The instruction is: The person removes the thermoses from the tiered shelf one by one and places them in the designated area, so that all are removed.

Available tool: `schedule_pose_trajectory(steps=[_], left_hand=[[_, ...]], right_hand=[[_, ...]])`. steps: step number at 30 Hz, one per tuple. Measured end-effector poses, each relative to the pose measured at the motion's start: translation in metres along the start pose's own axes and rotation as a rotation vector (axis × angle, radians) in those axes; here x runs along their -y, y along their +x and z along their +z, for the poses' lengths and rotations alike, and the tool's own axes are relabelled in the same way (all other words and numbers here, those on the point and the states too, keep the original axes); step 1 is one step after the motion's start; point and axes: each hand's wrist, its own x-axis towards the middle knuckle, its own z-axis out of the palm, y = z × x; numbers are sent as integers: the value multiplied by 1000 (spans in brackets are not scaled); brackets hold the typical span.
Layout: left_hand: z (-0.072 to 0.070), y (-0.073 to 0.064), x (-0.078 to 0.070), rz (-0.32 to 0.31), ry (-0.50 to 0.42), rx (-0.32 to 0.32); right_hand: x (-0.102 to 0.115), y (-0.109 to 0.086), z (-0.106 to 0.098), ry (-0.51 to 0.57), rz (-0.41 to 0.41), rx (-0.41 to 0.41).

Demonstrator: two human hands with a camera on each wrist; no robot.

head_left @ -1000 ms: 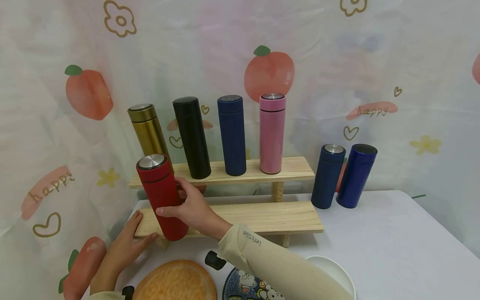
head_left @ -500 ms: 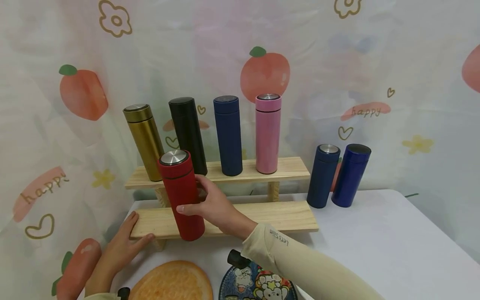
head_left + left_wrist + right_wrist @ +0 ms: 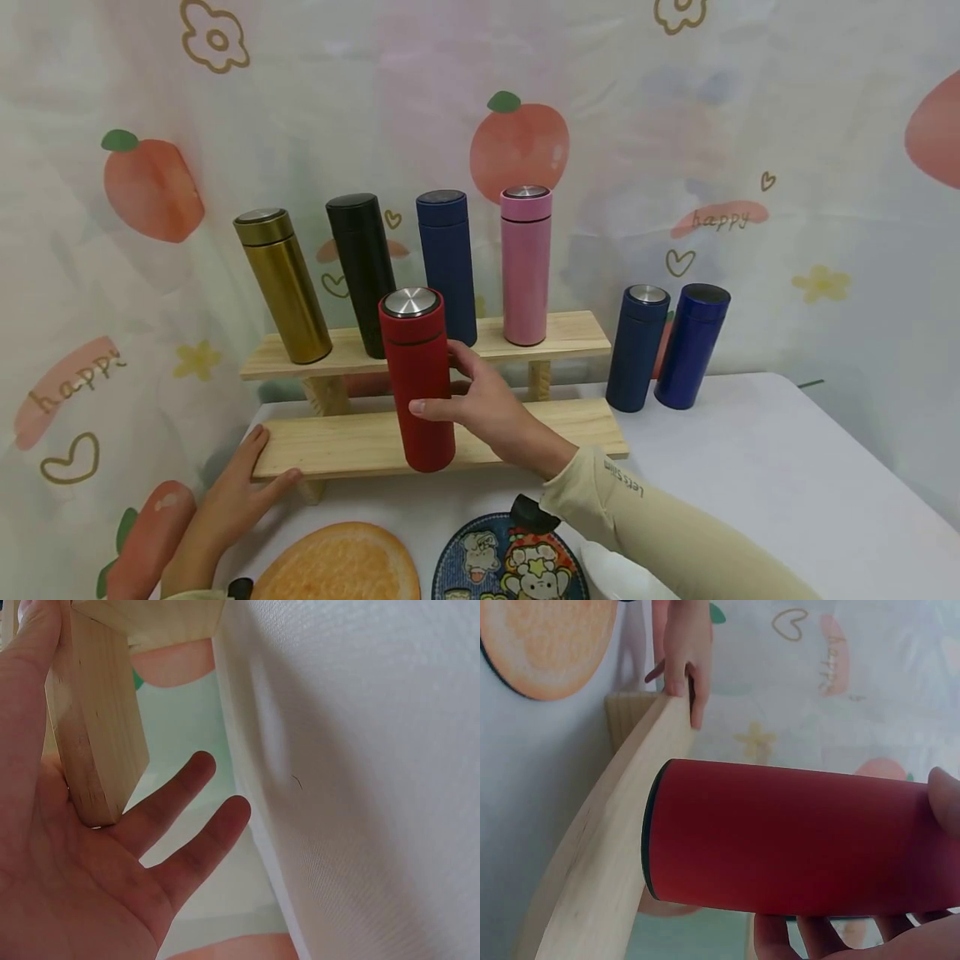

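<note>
My right hand [image 3: 498, 417] grips a red thermos bottle [image 3: 416, 375] with a silver-topped lid, thumb in front and fingers round its far side. The bottle is upright, tilted slightly, and overlaps the middle of the lower wooden shelf [image 3: 333, 446] in the head view. Its dark-rimmed base shows close to the shelf board [image 3: 607, 847] in the right wrist view. At the shelf's left end rests my left hand [image 3: 228, 504], thumb along the front edge. From the left wrist view, the board end lies against the palm, with two straight fingers [image 3: 202, 840] spread below it.
Gold [image 3: 285, 287], black [image 3: 362, 271], navy [image 3: 447, 267] and pink [image 3: 527, 267] bottles stand on the upper shelf [image 3: 581, 333]. Two blue bottles [image 3: 637, 350] stand on the table to the right. In front lie an orange round mat [image 3: 341, 567], a cartoon mat [image 3: 491, 567] and a white dish [image 3: 618, 575].
My right hand has carried the red bottle rightward along the front of the lower shelf, from its left end to near the middle. The left hand keeps its place; the head view has shifted slightly.
</note>
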Motion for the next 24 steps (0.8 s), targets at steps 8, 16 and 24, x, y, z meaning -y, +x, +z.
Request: schedule_pose_trajectory(steps=[8, 16, 24], left_hand=[[0, 0, 1, 8, 3, -11], [0, 1, 3, 18, 17, -17], [1, 1, 2, 31, 15, -21]], right_hand=[[0, -18, -34, -9, 8, -65], [0, -31, -68, -59, 21, -125], [4, -47, -99, -131, 44, -192]])
